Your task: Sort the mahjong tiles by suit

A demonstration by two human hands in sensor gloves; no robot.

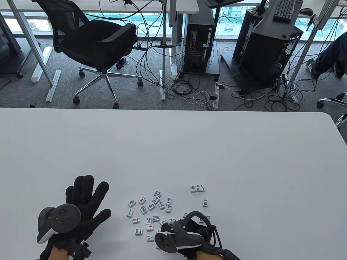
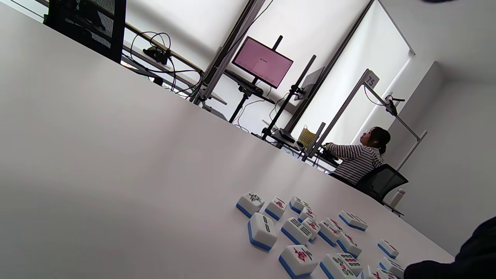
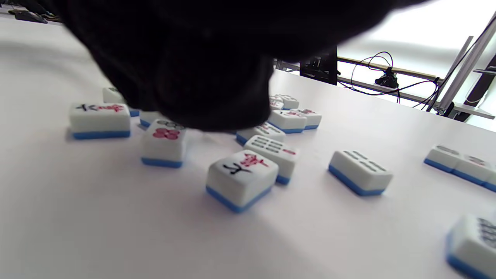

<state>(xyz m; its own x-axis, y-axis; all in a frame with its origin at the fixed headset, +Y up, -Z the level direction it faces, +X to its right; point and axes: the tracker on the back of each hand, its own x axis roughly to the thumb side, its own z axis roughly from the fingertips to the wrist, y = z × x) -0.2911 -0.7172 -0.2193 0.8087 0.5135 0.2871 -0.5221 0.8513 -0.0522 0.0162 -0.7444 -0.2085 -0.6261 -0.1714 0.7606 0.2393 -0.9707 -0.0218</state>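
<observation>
Several white mahjong tiles with blue backs (image 1: 151, 214) lie face up in a loose cluster near the front of the white table (image 1: 173, 151). A short row of three dot tiles (image 1: 197, 188) and a single dot tile (image 1: 205, 202) lie apart to the right. My left hand (image 1: 86, 195) rests flat with spread fingers to the left of the cluster, holding nothing. My right hand (image 1: 189, 228) hovers over the cluster's right edge; its fingers (image 3: 201, 77) hang as a dark mass just above the tiles (image 3: 242, 178), and what is under them is hidden. The cluster (image 2: 298, 228) also shows in the left wrist view.
Beyond the far table edge are an office chair (image 1: 97, 46), computer towers (image 1: 199, 46) and floor cables. A seated person (image 2: 358, 157) and a monitor (image 2: 261, 62) show in the left wrist view. The table's far half is bare white surface.
</observation>
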